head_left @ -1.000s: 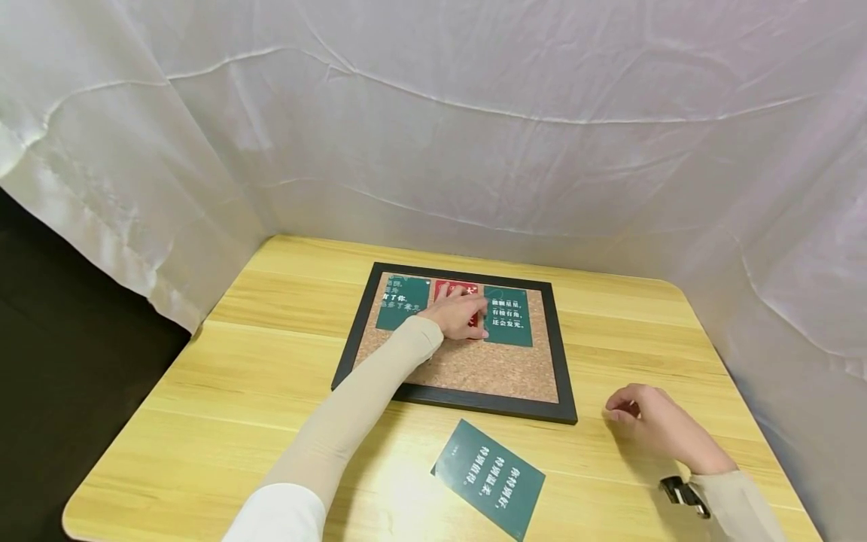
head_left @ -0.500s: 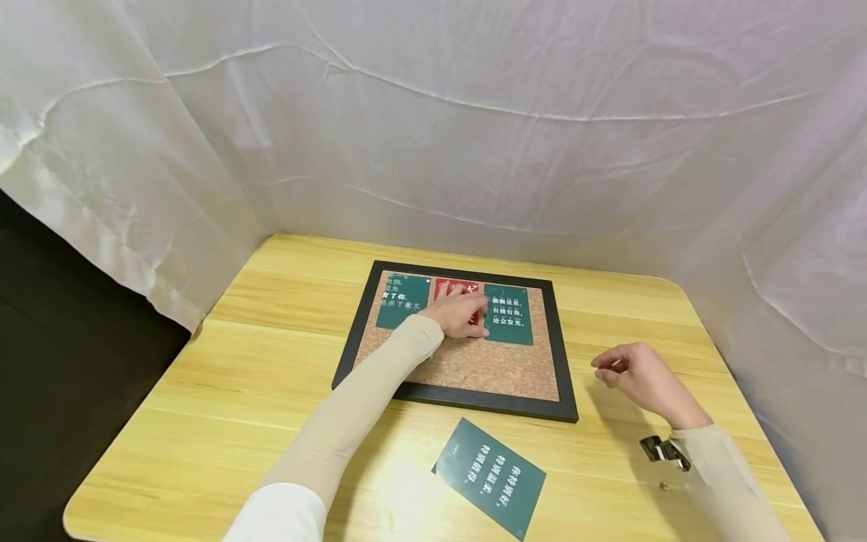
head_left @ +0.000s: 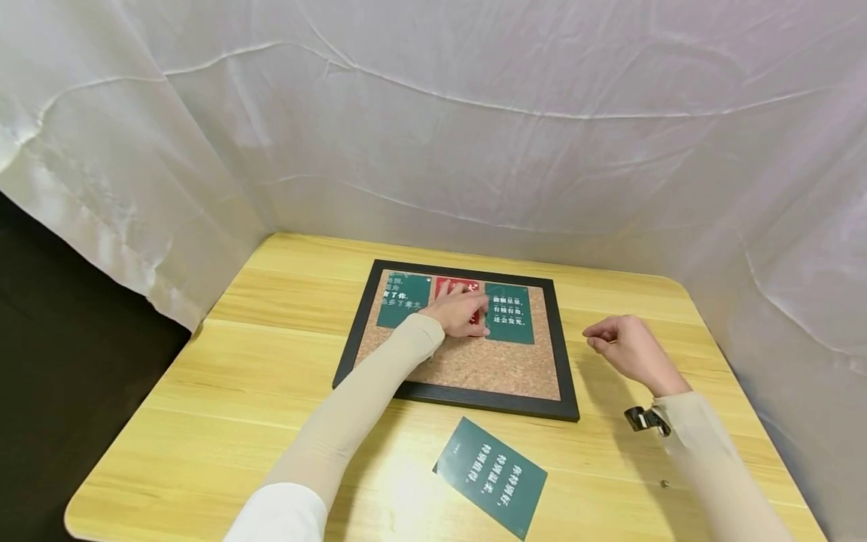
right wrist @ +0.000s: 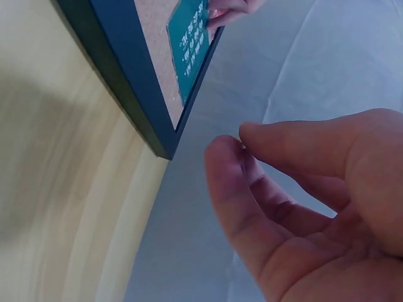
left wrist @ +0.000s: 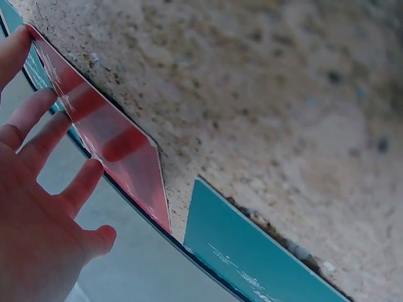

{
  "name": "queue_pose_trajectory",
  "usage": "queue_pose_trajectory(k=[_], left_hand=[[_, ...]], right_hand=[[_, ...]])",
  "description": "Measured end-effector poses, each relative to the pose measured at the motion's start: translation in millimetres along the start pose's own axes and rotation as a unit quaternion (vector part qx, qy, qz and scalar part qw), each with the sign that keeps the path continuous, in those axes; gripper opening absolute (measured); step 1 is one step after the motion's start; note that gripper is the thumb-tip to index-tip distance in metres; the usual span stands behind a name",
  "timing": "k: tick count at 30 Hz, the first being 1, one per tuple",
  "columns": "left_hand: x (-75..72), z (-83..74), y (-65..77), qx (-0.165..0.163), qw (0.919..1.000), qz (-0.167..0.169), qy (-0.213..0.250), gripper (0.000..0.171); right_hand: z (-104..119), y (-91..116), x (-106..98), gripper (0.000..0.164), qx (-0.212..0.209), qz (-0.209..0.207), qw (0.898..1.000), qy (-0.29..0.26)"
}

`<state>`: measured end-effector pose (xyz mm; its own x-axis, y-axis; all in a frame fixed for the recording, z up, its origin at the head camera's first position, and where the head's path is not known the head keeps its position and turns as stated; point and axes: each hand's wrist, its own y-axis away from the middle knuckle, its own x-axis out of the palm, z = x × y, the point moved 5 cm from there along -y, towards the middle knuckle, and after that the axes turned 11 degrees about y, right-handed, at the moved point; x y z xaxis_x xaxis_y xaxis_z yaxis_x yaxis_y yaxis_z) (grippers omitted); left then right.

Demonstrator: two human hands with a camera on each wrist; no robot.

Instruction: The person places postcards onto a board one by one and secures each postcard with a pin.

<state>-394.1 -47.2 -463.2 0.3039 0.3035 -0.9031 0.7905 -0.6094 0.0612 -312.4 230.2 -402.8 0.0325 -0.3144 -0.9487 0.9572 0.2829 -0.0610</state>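
Note:
My left hand [head_left: 458, 311] lies across a red card [left wrist: 132, 148] on the cork board [head_left: 467, 369], fingers spread and fingertips touching the card. The red card sits between two green cards with white writing, the left green card [head_left: 401, 301] and the right green card [head_left: 509, 312]. My right hand [head_left: 630, 352] hovers above the table to the right of the board. In the right wrist view its thumb and finger are curled tip to tip; anything between them is too small to make out. Part of the red card is hidden under my left hand.
A loose green card [head_left: 493, 476] lies askew on the wooden table [head_left: 237, 376], in front of the board's black frame [head_left: 488, 402]. A tiny metallic object [head_left: 664, 483] sits beside my right forearm. White cloth [head_left: 474, 165] hangs behind and at both sides.
My right hand has risen from near the tabletop and moved forward and slightly left, thumb and finger held together. My left hand stays on the red card.

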Motion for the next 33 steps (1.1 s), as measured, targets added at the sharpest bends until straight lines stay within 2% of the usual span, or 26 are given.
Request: queue_pose_trajectory(k=[11, 20, 33], left_hand=[[0.0, -0.2, 0.7, 0.002, 1.0000, 0.000, 0.003, 0.028], [1.1, 1.4, -1.5, 0.001, 1.0000, 0.003, 0.006, 0.028], [3.9, 5.6, -4.9, -0.009, 0.9999, 0.007, 0.005, 0.026]], right_hand=[[3, -21, -6, 0.019, 0.006, -0.015, 1.000, -0.004], [6, -36, -10, 0.021, 0.015, -0.009, 1.000, 0.003], [12, -60, -13, 0.021, 0.004, -0.014, 1.000, 0.007]])
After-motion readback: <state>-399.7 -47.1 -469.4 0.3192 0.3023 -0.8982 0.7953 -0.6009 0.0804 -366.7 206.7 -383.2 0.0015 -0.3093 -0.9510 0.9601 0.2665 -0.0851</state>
